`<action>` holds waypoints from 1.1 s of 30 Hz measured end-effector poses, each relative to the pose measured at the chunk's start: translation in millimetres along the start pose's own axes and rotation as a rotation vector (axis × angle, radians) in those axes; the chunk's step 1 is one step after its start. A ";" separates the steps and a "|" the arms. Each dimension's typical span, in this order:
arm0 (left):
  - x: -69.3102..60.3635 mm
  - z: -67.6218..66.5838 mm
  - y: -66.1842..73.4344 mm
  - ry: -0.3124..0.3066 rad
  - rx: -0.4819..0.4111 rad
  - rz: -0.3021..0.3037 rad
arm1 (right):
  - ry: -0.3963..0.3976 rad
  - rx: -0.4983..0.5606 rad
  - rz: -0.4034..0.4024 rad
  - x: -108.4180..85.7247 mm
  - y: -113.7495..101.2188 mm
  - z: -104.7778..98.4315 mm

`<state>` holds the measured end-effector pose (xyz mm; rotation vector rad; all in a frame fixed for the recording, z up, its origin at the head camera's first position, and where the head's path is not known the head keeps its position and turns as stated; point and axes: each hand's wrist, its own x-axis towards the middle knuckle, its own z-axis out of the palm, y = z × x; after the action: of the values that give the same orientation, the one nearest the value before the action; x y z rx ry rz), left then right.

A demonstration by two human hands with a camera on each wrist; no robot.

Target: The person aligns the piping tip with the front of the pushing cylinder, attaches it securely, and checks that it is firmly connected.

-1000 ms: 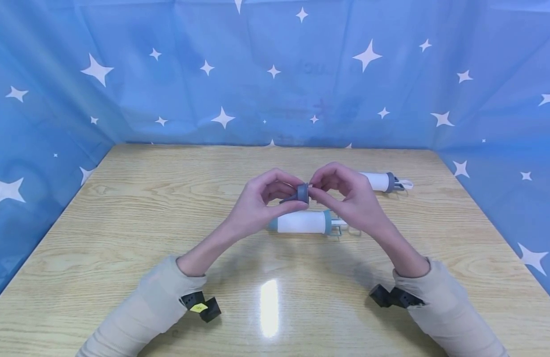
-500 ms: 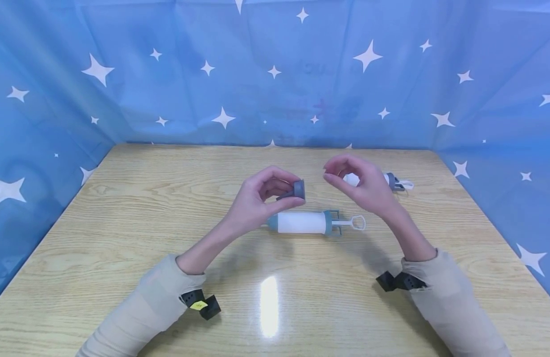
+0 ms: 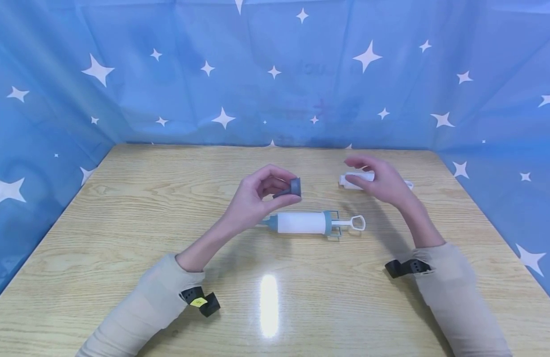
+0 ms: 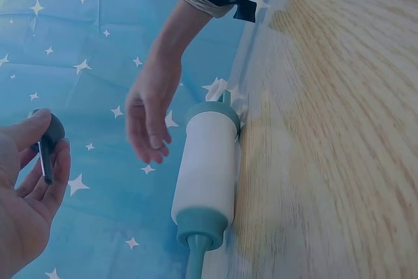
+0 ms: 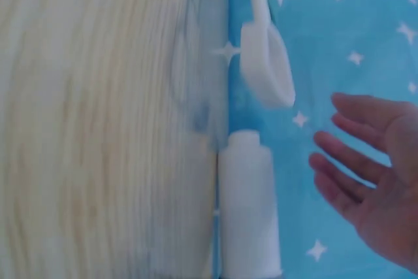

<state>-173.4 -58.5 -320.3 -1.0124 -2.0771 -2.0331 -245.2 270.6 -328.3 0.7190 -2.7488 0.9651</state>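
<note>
My left hand (image 3: 259, 196) pinches a dark grey funnel-shaped nozzle cap (image 3: 295, 186) between thumb and fingers, above the table. In the left wrist view, the nozzle cap's (image 4: 52, 129) narrow spout points down. A large white syringe (image 3: 302, 222) with teal ends and a ring-handled plunger lies on the table just below that hand. My right hand (image 3: 384, 182) is at a second white syringe barrel (image 3: 343, 181), partly covering it, with relaxed fingers. The right wrist view shows that right hand (image 5: 385, 168) apart from the white barrel (image 5: 248, 207), holding nothing.
Both syringes lie crosswise on the wooden table (image 3: 123, 228), the second one farther back and to the right. A blue curtain (image 3: 275, 69) with white stars encloses the back and sides. A bright light reflection (image 3: 269, 305) shows near the front.
My right hand has left the nozzle cap and moved right to the rear syringe, its fingers spreading. My left hand, still pinching the cap, has drifted slightly left.
</note>
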 end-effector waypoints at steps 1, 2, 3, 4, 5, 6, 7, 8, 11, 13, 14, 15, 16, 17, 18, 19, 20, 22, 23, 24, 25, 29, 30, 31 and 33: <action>0.1 -0.3 -0.2 0.000 0.003 -0.001 | -0.011 -0.009 0.014 -0.8 2.9 -1.7; 0.1 -0.5 -0.4 0.001 0.006 -0.003 | -0.022 -0.016 0.025 -1.6 5.6 -3.3; 0.2 -0.5 -0.5 0.000 0.007 -0.005 | -0.033 -0.025 0.041 -2.6 8.2 -4.7; 0.2 -0.6 -0.8 0.000 0.007 -0.006 | -0.045 -0.037 0.056 -3.4 10.7 -6.1; 0.2 -0.6 -0.9 0.000 0.007 -0.007 | -0.057 -0.049 0.071 -3.9 12.8 -7.4; 0.2 -0.7 -1.2 0.000 0.007 -0.007 | -0.070 -0.062 0.085 -4.3 15.1 -8.5; 0.3 -0.7 -1.5 0.000 0.007 -0.007 | -0.083 -0.073 0.100 -4.8 17.3 -9.6; 0.4 -0.7 -1.5 0.000 0.007 -0.006 | -0.094 -0.080 0.114 -5.1 19.7 -10.5; 0.6 -1.1 -1.6 0.000 0.009 -0.006 | -0.116 -0.098 0.156 -5.9 26.6 -13.4; 0.6 -1.4 -1.7 0.000 0.009 -0.005 | -0.118 -0.109 0.173 -6.8 31.4 -15.0; 0.6 -1.7 -1.5 -0.001 0.009 -0.006 | -0.119 -0.116 0.177 -7.3 33.7 -15.7; 0.6 -1.9 -1.5 -0.001 0.009 -0.007 | -0.121 -0.122 0.180 -7.8 35.6 -16.4; 0.5 -2.2 -1.5 -0.002 0.008 -0.008 | -0.123 -0.127 0.183 -8.2 37.6 -17.0; 0.3 -2.4 -1.5 -0.002 0.008 -0.009 | -0.127 -0.134 0.185 -8.7 39.4 -17.5; 0.2 -2.7 -1.6 -0.001 0.008 -0.009 | -0.131 -0.139 0.186 -9.0 40.6 -18.0; 0.2 -2.9 -1.9 -0.002 0.008 -0.009 | -0.136 -0.143 0.186 -9.4 41.5 -18.6; 0.2 -3.1 -1.9 -0.002 0.011 -0.009 | -0.143 -0.146 0.185 -9.8 42.2 -18.9; 0.2 -3.5 -2.3 -0.003 0.013 -0.008 | -0.155 -0.148 0.190 -10.2 43.2 -19.6; 0.2 -3.7 -2.3 -0.003 0.016 -0.007 | -0.162 -0.152 0.190 -10.3 43.4 -19.8; 0.1 -3.9 -2.7 -0.004 0.016 -0.006 | -0.167 -0.153 0.193 -10.2 43.1 -19.8; 0.1 -4.0 -2.8 -0.004 0.018 -0.005 | -0.175 -0.150 0.200 -10.4 43.0 -20.1; 0.1 -4.6 -3.2 -0.003 0.021 0.005 | -0.206 -0.152 0.245 -11.7 41.7 -20.8; 0.1 -4.7 -3.2 -0.003 0.022 0.009 | -0.211 -0.151 0.257 -12.3 41.5 -21.0; 0.2 -4.8 -3.2 -0.004 0.022 0.012 | -0.219 -0.149 0.269 -12.9 41.5 -21.8; 0.2 -5.0 -2.8 -0.005 0.025 0.015 | -0.222 -0.147 0.284 -14.0 41.8 -23.0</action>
<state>-176.9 -62.8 -322.0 -1.0268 -2.0845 -1.9949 -253.7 318.8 -337.3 0.4440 -3.1403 0.7568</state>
